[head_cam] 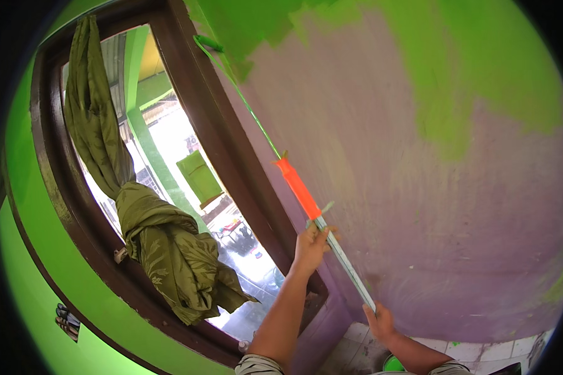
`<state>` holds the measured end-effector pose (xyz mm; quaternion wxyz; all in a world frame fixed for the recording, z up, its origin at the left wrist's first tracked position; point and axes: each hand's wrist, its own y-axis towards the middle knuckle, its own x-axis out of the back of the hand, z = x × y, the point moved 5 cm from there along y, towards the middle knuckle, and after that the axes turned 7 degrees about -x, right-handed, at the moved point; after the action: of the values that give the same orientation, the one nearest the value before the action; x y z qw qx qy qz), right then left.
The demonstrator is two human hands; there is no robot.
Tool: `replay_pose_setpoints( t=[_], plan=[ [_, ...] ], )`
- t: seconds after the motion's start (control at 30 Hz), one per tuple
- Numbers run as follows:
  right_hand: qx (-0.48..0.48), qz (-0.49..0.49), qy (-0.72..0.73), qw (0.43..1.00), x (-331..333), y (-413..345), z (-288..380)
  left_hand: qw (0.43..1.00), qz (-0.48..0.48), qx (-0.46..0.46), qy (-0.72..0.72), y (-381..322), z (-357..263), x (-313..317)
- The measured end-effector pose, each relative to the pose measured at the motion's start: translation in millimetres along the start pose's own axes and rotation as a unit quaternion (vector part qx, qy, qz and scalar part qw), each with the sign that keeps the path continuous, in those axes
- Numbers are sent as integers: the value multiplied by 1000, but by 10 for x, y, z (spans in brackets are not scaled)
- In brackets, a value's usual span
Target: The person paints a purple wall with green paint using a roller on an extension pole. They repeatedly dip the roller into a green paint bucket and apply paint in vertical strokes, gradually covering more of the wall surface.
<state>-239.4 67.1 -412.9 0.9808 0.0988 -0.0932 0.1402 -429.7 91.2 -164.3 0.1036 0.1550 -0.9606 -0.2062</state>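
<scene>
My left hand (311, 247) grips a light-coloured extension pole (347, 267) just below the orange handle (301, 190) of a paint roller. My right hand (380, 321) holds the pole's lower end. From the handle a thin green-stained metal rod runs up to the roller (209, 43), whose green sleeve is at the wall beside the brown window frame. The wall (347, 131) is faded purple, with bright green paint in uneven patches along its upper part. Something thin is tied around the joint of pole and handle.
A knotted olive curtain (169, 225) hangs in front of the window with a brown frame (234, 136). Below, on the tiled floor (356, 349), a container of green paint (394, 363) stands close to my right forearm. A green wall curves along the left.
</scene>
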Motion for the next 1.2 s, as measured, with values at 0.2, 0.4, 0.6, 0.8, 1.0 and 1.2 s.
replay_pose_setpoints(
  t=[0.2,0.4,0.6,0.8,1.0,1.2],
  plan=[
    [29,-22,-5,999,4,648,433,996,-49,-65,-37,561,-272,120],
    [20,-7,-41,999,101,1106,928,994,-47,-90,-34,1008,-799,112],
    [83,-39,-25,995,201,1004,438,998,-33,-54,-11,805,-398,-29],
    [-34,24,-36,998,426,258,-603,1000,-21,9,-12,-2,375,-395],
    [-76,50,-14,996,781,-510,-1217,989,6,18,145,-837,1155,-700],
    [-126,71,4,990,811,-737,-1348,992,-34,-53,109,-1135,702,-1001]
  ],
)
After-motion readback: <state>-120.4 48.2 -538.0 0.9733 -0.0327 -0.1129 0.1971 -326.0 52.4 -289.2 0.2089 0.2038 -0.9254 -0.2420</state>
